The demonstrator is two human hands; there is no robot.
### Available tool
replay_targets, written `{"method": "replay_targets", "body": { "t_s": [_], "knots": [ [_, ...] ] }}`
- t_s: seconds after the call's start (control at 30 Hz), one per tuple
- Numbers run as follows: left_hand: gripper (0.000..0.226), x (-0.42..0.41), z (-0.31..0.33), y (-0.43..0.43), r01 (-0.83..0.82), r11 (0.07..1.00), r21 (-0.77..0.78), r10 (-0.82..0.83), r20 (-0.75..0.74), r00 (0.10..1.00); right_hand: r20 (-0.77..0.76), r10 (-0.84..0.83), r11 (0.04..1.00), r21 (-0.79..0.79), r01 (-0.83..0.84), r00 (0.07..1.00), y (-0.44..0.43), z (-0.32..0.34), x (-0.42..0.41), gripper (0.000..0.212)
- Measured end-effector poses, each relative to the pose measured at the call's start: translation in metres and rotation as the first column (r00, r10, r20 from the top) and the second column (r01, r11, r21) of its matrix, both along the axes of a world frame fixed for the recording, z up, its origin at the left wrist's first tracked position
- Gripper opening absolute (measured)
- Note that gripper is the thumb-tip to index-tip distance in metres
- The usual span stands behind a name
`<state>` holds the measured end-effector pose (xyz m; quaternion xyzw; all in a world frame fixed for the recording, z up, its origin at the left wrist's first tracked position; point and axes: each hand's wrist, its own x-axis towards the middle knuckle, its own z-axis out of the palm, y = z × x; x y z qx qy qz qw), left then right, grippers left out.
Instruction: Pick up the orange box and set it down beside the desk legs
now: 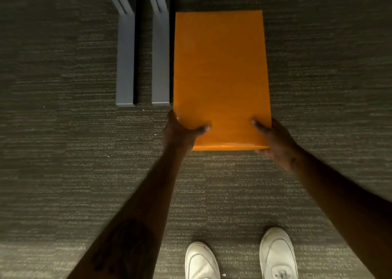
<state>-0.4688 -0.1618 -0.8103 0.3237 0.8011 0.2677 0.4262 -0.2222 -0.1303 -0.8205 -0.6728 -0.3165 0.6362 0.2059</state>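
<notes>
Gripping the near corners of the orange box (220, 77), the left hand (180, 130) and right hand (275, 145) clamp it, thumbs on top. The box lies lengthwise just right of the grey desk legs (160, 62) over dark carpet (63, 130); whether it rests there cannot be told.

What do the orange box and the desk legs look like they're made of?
Orange box: smooth, slightly glossy, likely coated card or plastic; its near edge shows a bright sheen. Desk legs: grey, matte, probably painted metal, judging by their flat faces and crisp square ends.
</notes>
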Motion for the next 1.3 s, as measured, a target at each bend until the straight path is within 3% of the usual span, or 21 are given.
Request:
{"method": "replay_targets", "body": {
  "t_s": [0.33, 0.83, 0.93, 1.03, 1.1, 1.2, 1.3],
  "knots": [
    [0.099, -0.031, 0.003, 0.075, 0.061, 0.998, 0.027, -0.061, -0.005, 0.998, -0.056, 0.016, 1.000, 0.012, -0.016, 0.998, 0.068, -0.003, -0.022, 0.058],
    [0.097, -0.058, -0.004, 0.094, 0.123, 0.992, 0.000, -0.123, 0.013, 0.992, 0.013, 0.055, 0.997, 0.060, -0.056, 0.998, 0.093, -0.005, -0.052, 0.057],
    [0.103, -0.055, -0.003, 0.088, 0.072, 0.997, -0.010, -0.071, 0.071, 0.995, 0.072, 0.079, 0.994, 0.075, -0.084, 0.994, 0.089, -0.001, -0.054, 0.060],
    [0.106, -0.052, 0.001, 0.073, -0.043, 0.998, 0.035, 0.042, 0.026, 0.999, 0.150, 0.075, 0.990, 0.110, -0.092, 0.986, 0.085, 0.002, -0.053, 0.078],
    [0.102, -0.048, 0.005, 0.061, -0.030, 0.997, 0.069, 0.036, -0.087, 0.996, 0.333, 0.149, 0.966, 0.154, -0.210, 0.931, 0.078, 0.004, -0.049, 0.092],
    [0.101, -0.041, 0.018, 0.033, 0.048, 0.997, 0.066, -0.033, -0.211, 0.977, 0.677, 0.311, 0.845, 0.123, -0.520, 0.667, 0.058, 0.014, -0.042, 0.097],
    [0.099, -0.037, 0.027, 0.005, 0.144, 0.988, 0.048, -0.120, -0.335, 0.934, 0.824, 0.357, 0.673, 0.100, -0.733, 0.440, 0.034, 0.025, -0.040, 0.095]
  ]
}}
